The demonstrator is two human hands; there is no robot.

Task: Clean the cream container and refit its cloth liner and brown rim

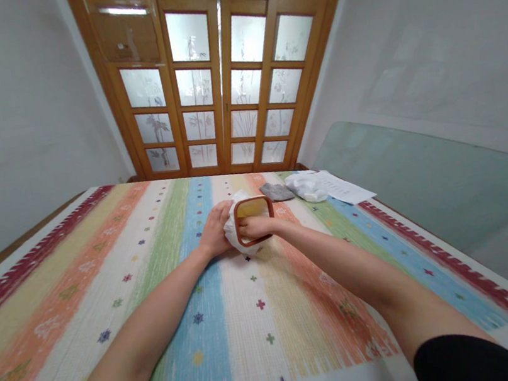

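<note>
A squarish container with a reddish-brown rim and a yellowish inside lies tipped toward me on the striped cloth. White crumpled wrapping surrounds its outside. My left hand is wrapped round the left side of the container and its wrapping. My right hand reaches inside through the opening. Its fingers are partly hidden within, and I cannot make out whether they hold anything.
The striped cloth covers the table. Behind the container, to the right, lie a grey cloth, a white plastic bag and a printed paper sheet. A greenish panel stands on the right.
</note>
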